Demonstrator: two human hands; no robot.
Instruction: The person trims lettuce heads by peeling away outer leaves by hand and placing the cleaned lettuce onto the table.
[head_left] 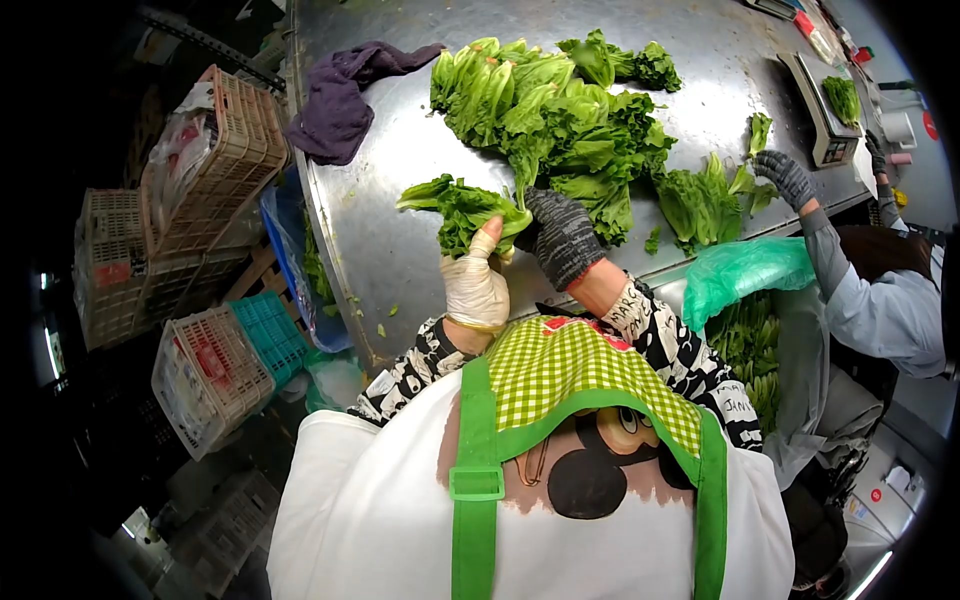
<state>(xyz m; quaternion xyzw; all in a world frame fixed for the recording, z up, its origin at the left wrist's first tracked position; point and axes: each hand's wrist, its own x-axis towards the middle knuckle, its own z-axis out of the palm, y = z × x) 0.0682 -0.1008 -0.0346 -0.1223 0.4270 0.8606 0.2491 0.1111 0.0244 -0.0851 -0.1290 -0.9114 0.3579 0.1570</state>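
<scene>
A head of leafy lettuce [460, 212] is held over the near edge of the metal table [380, 165]. My left hand [476, 280], in a pale glove with the thumb bare or thinly covered, is closed round its base. My right hand [562, 238], in a dark grey knit glove, is closed at the lettuce's stem end, with a leaf standing up between the hands. Its fingertips are partly hidden. Just beyond both hands lies a large pile of green lettuce [560, 115].
A purple cloth [340, 100] lies at the table's left corner. Crates [215, 170] stand at the left. On the right are more lettuce [700, 205], a scale [825, 120], a green bag [750, 275] and a co-worker's gloved hand [785, 180] near a small leaf bunch.
</scene>
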